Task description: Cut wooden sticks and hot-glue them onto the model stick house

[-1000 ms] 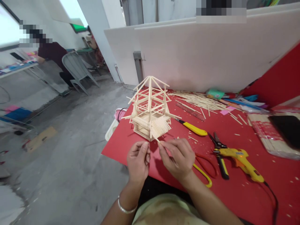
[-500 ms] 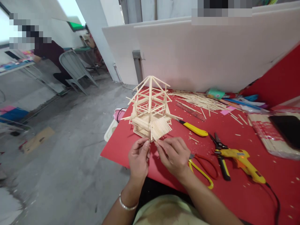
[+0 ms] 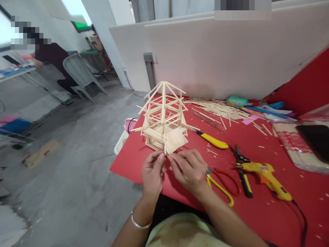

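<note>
A model pavilion of thin wooden sticks (image 3: 163, 113) stands near the left edge of the red table, its peaked roof frame open and two lower roof panels covered with sticks. My left hand (image 3: 153, 171) is closed at the near corner, thumb and forefinger pinched at the tip of a roof beam. Just to its right, my right hand (image 3: 190, 168) pinches at the lower edge of the right stick panel (image 3: 177, 140). Whatever small piece lies between the right fingertips is too small to make out. Both hands almost touch each other.
Right of my hands lie red-and-yellow handled pliers (image 3: 221, 185), a yellow glue gun (image 3: 267, 176), wire strippers (image 3: 241, 171) and a yellow utility knife (image 3: 213, 140). Loose sticks (image 3: 216, 109) and a clear ruler (image 3: 208, 120) lie behind. A white board (image 3: 218, 58) rises at the back. A person sits far left.
My right hand has shifted slightly left, closer to the left fingertips. The model looks almost the same; the view has moved a little.
</note>
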Demonstrator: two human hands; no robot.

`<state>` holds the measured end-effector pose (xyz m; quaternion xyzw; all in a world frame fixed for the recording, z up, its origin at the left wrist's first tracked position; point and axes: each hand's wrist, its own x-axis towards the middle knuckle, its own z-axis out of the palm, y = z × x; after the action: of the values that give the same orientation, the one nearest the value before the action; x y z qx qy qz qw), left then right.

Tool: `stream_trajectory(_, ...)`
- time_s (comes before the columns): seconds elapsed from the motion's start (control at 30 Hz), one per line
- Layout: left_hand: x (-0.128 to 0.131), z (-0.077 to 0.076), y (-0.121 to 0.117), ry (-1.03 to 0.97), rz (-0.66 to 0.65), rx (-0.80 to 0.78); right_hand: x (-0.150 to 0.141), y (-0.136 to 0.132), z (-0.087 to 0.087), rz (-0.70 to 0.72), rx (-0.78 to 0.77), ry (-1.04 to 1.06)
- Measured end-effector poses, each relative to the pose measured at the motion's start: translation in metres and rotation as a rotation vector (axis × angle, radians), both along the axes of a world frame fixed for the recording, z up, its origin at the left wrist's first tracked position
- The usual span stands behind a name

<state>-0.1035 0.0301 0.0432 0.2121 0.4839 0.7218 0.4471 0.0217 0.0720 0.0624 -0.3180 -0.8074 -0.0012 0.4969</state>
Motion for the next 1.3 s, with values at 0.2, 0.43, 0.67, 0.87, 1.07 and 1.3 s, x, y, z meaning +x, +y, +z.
stream_trajectory(0.2,0.001,0.001,0.001,0.008,0.01,0.009,0.003,0.002,-0.001,-0.007,0.035,-0.048)
stream_trajectory(0.43,0.0,-0.001,0.002,0.057,0.018,0.024,0.003,0.003,-0.004,-0.013,-0.002,-0.015)
stream_trajectory(0.67,-0.006,-0.004,-0.001,0.486,0.15,0.154,0.003,0.007,-0.01,-0.017,-0.033,0.055)
stream_trajectory(0.87,-0.009,-0.001,-0.003,0.655,0.08,0.221,0.002,0.008,-0.008,-0.008,-0.059,0.046)
stream_trajectory(1.07,-0.01,0.001,-0.002,0.723,0.072,0.219,0.001,0.009,-0.008,0.009,-0.084,0.078)
stream_trajectory(1.3,-0.013,0.001,-0.001,0.85,0.078,0.237,0.002,0.009,-0.005,0.045,-0.143,0.102)
